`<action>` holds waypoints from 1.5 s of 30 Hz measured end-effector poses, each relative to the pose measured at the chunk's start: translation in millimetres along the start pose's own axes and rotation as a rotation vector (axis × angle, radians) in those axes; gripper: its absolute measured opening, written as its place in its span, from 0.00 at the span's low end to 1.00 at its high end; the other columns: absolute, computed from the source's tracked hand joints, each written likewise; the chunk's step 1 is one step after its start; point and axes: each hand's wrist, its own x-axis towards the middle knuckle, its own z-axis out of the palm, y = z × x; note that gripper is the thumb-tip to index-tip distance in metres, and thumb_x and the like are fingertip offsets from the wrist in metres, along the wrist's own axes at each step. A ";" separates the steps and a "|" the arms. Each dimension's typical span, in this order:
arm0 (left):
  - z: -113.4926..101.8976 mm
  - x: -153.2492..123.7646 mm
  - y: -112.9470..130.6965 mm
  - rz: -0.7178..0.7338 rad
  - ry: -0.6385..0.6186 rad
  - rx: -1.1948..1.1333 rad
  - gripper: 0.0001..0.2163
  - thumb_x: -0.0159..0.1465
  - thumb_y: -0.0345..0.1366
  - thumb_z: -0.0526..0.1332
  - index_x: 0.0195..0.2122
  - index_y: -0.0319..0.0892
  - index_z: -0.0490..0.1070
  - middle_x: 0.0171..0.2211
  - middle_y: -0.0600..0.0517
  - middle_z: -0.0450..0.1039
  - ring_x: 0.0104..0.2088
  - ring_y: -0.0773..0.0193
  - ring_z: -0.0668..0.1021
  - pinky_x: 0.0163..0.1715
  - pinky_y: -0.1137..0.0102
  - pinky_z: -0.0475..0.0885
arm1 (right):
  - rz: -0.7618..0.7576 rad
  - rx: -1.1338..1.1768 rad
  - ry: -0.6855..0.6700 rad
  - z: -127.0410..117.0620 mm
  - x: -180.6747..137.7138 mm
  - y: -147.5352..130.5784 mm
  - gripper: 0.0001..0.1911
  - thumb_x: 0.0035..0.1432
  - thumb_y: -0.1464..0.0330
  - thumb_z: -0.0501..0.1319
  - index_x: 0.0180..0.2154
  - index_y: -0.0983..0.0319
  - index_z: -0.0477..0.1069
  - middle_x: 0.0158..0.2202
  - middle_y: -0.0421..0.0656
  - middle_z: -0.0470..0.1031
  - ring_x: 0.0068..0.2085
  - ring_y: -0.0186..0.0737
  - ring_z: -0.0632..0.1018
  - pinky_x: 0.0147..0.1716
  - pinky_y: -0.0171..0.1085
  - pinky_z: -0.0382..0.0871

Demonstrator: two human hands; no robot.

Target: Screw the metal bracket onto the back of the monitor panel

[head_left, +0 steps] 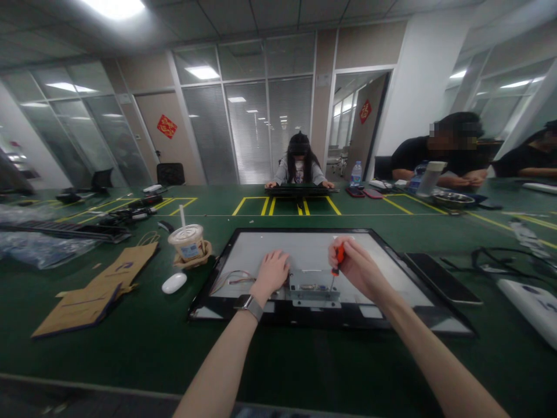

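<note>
A large black-framed display panel (pixel 243 255) lies flat in front of me on the green table, its pale grey back facing up. Near its front edge sits a metal bracket (pixel 315 296) with connector ports. My left hand (pixel 273 273) rests with fingers stretched out on the panel, just left of the bracket. Gripped in my right hand (pixel 354 261) is a red-handled screwdriver (pixel 340 255), tilted near upright. Its shaft points down at the right end of the bracket; whether the tip touches a screw I cannot tell. Thin wires (pixel 237 277) lie on the panel's left part.
Left of the panel are a drink cup (pixel 188 241) in a cardboard holder, a white mouse (pixel 174 283) and a brown paper bag (pixel 93 296). To the right lie a black flat device (pixel 441 277) and a white case (pixel 531 307). A person (pixel 299 162) sits opposite, holding a dark panel.
</note>
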 end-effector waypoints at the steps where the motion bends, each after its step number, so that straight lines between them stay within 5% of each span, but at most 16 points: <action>1: 0.2 0.0 0.0 0.000 0.004 -0.001 0.19 0.72 0.36 0.49 0.62 0.42 0.66 0.65 0.42 0.64 0.64 0.52 0.67 0.65 0.56 0.60 | -0.006 -0.001 0.000 0.7 0.0 0.1 0.13 0.60 0.54 0.65 0.33 0.56 0.70 0.29 0.38 0.69 0.26 0.35 0.69 0.25 0.36 0.64; 10: 0.0 -0.1 0.9 -0.007 0.000 -0.005 0.19 0.72 0.36 0.49 0.62 0.43 0.66 0.66 0.43 0.64 0.65 0.52 0.67 0.65 0.54 0.60 | 0.017 -0.039 0.031 3.5 -1.9 5.4 0.16 0.59 0.51 0.64 0.42 0.52 0.69 0.27 0.36 0.67 0.25 0.37 0.68 0.24 0.37 0.61; 14: -1.4 -0.8 1.9 -0.001 0.000 0.004 0.19 0.72 0.36 0.49 0.62 0.41 0.66 0.65 0.43 0.64 0.65 0.52 0.67 0.65 0.56 0.60 | 0.003 0.001 0.046 2.0 0.0 6.0 0.13 0.59 0.53 0.65 0.35 0.54 0.69 0.28 0.38 0.70 0.29 0.39 0.72 0.26 0.37 0.65; 20: -1.4 -0.2 1.8 -0.009 -0.011 0.012 0.19 0.72 0.36 0.49 0.62 0.43 0.66 0.65 0.44 0.64 0.65 0.53 0.66 0.65 0.56 0.60 | -0.044 -0.049 0.111 -8.0 2.7 10.0 0.12 0.55 0.54 0.69 0.33 0.55 0.75 0.43 0.43 0.76 0.36 0.40 0.75 0.34 0.41 0.74; 26: -1.7 -0.9 1.6 -0.005 -0.002 0.003 0.19 0.72 0.36 0.49 0.62 0.41 0.66 0.65 0.43 0.64 0.65 0.52 0.67 0.65 0.57 0.60 | 0.014 -0.033 0.086 -8.3 0.3 11.9 0.13 0.53 0.55 0.71 0.37 0.54 0.78 0.34 0.41 0.77 0.33 0.40 0.78 0.36 0.43 0.75; 38: -0.2 0.0 0.1 -0.001 -0.003 0.002 0.19 0.73 0.36 0.49 0.62 0.42 0.66 0.65 0.43 0.64 0.65 0.52 0.67 0.65 0.56 0.60 | -0.012 -0.002 0.087 -7.4 0.2 14.2 0.11 0.55 0.55 0.70 0.33 0.54 0.76 0.39 0.41 0.76 0.37 0.39 0.76 0.42 0.44 0.75; 45: -2.0 -0.9 1.7 -0.007 -0.011 0.018 0.19 0.72 0.36 0.49 0.63 0.41 0.66 0.65 0.43 0.64 0.65 0.53 0.67 0.65 0.57 0.60 | 0.039 0.141 0.087 0.4 0.2 11.4 0.12 0.54 0.55 0.71 0.36 0.55 0.77 0.33 0.40 0.75 0.33 0.37 0.75 0.32 0.36 0.71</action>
